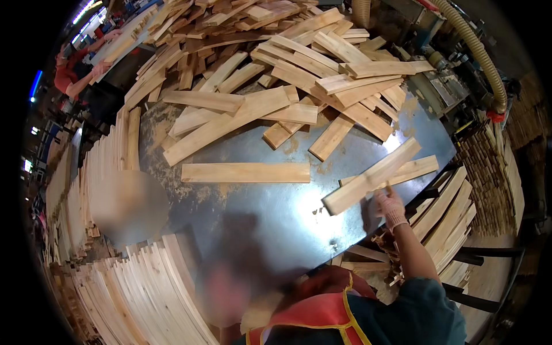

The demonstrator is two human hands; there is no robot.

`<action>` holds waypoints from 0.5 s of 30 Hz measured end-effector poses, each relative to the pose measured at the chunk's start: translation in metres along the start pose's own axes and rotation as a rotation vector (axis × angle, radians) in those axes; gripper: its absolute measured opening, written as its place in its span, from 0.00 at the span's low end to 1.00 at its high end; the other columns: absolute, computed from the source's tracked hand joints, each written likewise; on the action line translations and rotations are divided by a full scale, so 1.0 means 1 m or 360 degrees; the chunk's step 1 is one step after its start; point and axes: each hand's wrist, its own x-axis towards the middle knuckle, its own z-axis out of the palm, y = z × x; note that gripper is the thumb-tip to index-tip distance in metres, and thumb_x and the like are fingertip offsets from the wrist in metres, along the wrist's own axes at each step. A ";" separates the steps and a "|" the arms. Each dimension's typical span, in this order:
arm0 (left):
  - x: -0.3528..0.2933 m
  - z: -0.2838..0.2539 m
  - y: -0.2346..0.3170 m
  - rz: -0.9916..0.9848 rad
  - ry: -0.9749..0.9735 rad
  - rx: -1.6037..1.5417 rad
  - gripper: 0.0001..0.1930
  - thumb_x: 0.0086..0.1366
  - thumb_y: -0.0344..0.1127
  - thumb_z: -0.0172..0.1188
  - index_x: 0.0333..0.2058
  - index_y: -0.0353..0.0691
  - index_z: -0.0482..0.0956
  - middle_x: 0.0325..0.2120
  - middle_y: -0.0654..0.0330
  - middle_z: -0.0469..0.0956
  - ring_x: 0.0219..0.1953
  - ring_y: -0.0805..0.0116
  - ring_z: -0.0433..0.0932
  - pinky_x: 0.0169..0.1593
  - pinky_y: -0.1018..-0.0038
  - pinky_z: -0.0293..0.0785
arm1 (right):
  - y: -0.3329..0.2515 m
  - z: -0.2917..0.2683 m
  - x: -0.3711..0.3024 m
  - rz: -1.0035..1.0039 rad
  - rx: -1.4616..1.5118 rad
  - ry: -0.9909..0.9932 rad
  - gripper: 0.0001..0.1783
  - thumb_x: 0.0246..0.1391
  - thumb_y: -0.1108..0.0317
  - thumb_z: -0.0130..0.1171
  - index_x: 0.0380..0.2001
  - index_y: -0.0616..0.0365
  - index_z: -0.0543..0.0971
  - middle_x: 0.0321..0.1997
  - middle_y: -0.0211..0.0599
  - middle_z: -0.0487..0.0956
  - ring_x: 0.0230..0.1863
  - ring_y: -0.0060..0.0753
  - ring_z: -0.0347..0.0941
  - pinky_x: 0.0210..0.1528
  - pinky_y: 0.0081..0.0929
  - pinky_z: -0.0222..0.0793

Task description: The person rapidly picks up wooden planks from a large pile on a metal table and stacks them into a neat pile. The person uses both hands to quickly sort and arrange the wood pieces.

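Observation:
My right hand (391, 208), in a pale glove, is closed at the near edge of a wooden board (371, 177) slanting over the right part of the metal table (259, 201). A second board (411, 171) lies partly beneath it. To the left, a single board (246, 172) lies flat and level across the table. My left hand (224, 293) is a reddish smear of motion low in the view, beside the table's near edge; its fingers cannot be made out.
A large jumbled heap of boards (230, 115) covers the far side. Upright rows of boards (132, 287) stand at left. More stacked boards (445, 213) and a black metal frame (489, 253) are at right. A ribbed hose (483, 52) hangs by machinery. Another person (72, 72) works far left.

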 end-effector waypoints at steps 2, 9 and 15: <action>-0.023 -0.011 0.009 0.0024 0.0000 0.0047 0.47 0.57 0.49 0.72 0.74 0.48 0.65 0.75 0.49 0.60 0.77 0.44 0.56 0.78 0.50 0.53 | -0.011 -0.009 -0.014 -0.0342 -0.0641 0.0102 0.50 0.58 0.55 0.67 0.80 0.43 0.56 0.78 0.44 0.65 0.76 0.52 0.63 0.72 0.53 0.61; -0.009 -0.008 0.045 0.0001 -0.0332 -0.0020 0.44 0.63 0.53 0.67 0.76 0.49 0.62 0.76 0.53 0.58 0.77 0.49 0.57 0.78 0.52 0.52 | -0.071 -0.029 0.072 -0.1263 -0.2223 0.0050 0.48 0.52 0.56 0.69 0.75 0.51 0.63 0.76 0.44 0.66 0.78 0.57 0.58 0.77 0.56 0.52; -0.055 0.004 -0.022 -0.0060 -0.0127 -0.0044 0.43 0.65 0.53 0.66 0.75 0.50 0.63 0.76 0.54 0.59 0.77 0.51 0.57 0.77 0.54 0.53 | -0.075 0.034 -0.008 -0.1585 -0.2437 -0.0580 0.55 0.49 0.37 0.70 0.74 0.55 0.64 0.64 0.44 0.72 0.67 0.48 0.67 0.72 0.45 0.58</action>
